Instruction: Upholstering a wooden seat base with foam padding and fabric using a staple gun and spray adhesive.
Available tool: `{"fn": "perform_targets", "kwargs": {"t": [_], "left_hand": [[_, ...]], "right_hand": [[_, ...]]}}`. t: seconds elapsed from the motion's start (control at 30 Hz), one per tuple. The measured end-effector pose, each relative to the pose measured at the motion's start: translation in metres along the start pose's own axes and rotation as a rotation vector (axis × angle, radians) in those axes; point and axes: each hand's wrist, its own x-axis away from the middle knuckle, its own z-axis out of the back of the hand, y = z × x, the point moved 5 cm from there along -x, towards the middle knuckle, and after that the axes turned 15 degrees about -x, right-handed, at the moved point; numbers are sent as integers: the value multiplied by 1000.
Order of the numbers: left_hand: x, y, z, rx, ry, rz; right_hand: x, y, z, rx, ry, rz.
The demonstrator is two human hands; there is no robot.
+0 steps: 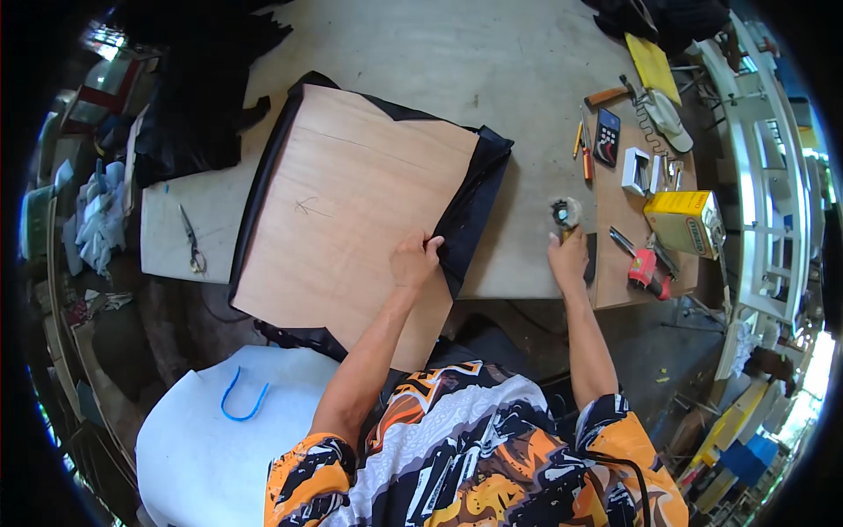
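Note:
A pale plywood panel (351, 184) lies tilted over the table's front edge, with black leather-like covering (474, 211) showing around its sides. Near the panel's right edge, my left hand (416, 260) rests on the wood, fingers curled in at the margin of the black covering. To the right, just above the tabletop, my right hand (569, 256) is closed around the short handle of a brush-like tool (566, 212). This tool has a pale, fuzzy round head with a dark part; its exact kind is hard to make out.
Scissors (190, 237) lie left of the panel, below black material (198, 105). On the right sit a hammer (608, 96), a calculator-like device (607, 136), a yellow can (680, 222) and a red staple gun (648, 270). A white padded surface (198, 430) holds a blue strip (237, 415).

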Motion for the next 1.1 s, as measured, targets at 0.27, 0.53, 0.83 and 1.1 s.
{"fn": "perform_targets", "kwargs": {"t": [0.27,0.53,0.83,1.1], "left_hand": [[41,-46,36,101,16,89],[125,-292,200,-378,460,501],[195,-272,98,1166,-299,1081],[145,-104,215,1431,-491,967]], "right_hand": [[164,-19,-130,-917,-731,93],[232,53,-214,-539,-890,124],[307,36,-125,-518,-518,56],[321,-173,169,-932,-135,386]]}}
